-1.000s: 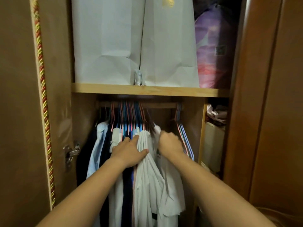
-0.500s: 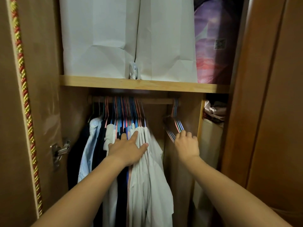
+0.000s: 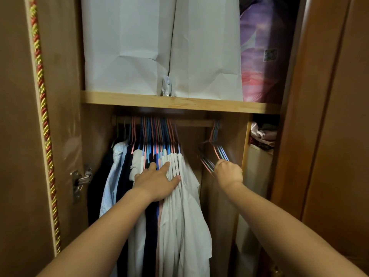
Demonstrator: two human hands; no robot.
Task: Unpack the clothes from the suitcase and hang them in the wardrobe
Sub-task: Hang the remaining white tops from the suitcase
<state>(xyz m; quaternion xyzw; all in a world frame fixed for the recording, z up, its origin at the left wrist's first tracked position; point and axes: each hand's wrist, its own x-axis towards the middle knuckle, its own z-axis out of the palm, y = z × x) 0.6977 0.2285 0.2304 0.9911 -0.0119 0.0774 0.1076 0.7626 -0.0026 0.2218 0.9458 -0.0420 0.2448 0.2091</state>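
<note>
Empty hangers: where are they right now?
In the head view the empty hangers hang at the right end of the rail, apart from the packed clothes; the right hand grips their lower edge.

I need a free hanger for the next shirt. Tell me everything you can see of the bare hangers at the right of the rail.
The bare hangers are a small bunch of thin pink and blue ones, apparently coated wire, hooked on the wooden rail apart from the hung clothes. They carry nothing. They swing out toward the camera, slightly blurred; the right hand grips their lower ends.
</note>
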